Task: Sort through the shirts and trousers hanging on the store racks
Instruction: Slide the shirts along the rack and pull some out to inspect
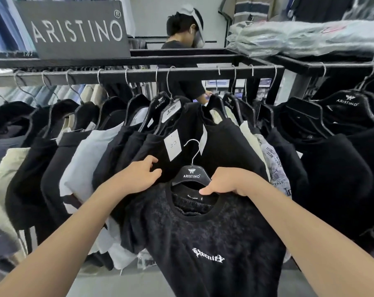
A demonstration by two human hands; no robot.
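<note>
The right hand has its grip curled over the right shoulder of a glossy black plastic hanger, fingers wrapped over the top and the thumb tucked beneath against the collar. The hanger's thin wire hook hangs free in the air, off the rail. It carries a black T-shirt held low in front of the rack. The shirt's cloth looks fuzzy and mottled, with a smooth ribbed round neckband and small white gothic lettering on the chest. The left hand lies against the smooth black cloth of the hanging shirts just left of the hanger. Its grip is spread, thumb lifted apart from loosely bent fingers, with no fold visibly caught. These shirts hang packed together on matching black hangers from a square black metal rail, in black, pale blue and cream. A flat white paper tag dangles from one. To the right hangs a pale shirt with grey print, then more black ones. Above the rail stand a matt grey sign with raised pale letters and a stack of folded garments in crinkled clear plastic bags. Another person in black bends behind the rack.
</note>
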